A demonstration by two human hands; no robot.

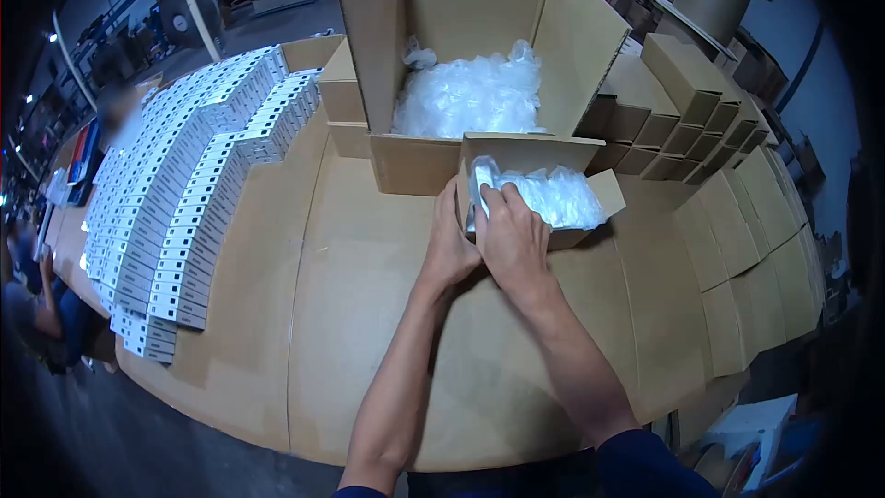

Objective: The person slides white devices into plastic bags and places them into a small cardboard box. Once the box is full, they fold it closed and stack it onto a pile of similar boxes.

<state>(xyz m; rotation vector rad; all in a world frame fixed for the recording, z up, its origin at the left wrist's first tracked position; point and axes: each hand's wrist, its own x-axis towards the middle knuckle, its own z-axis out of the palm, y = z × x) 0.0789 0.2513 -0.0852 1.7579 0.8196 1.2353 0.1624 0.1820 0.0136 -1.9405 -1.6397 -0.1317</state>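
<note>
A small open cardboard box (570, 239) stands on the table in front of me, filled with a row of clear plastic bags (560, 197) whose contents I cannot make out. My left hand (449, 244) is closed around the box's left end. Inside that same end, my right hand (513, 232) has its fingers curled on a clear bag (483, 171), partly hiding it. Directly behind is a large open cardboard carton (419, 164) holding a heap of similar clear bags (470, 97).
On the left, white labelled boxes (175, 194) form a long stepped stack. Brown cardboard boxes (678, 120) are piled at the back right, and more closed ones (756, 258) line the right edge. Another person's arm (46, 290) shows at far left.
</note>
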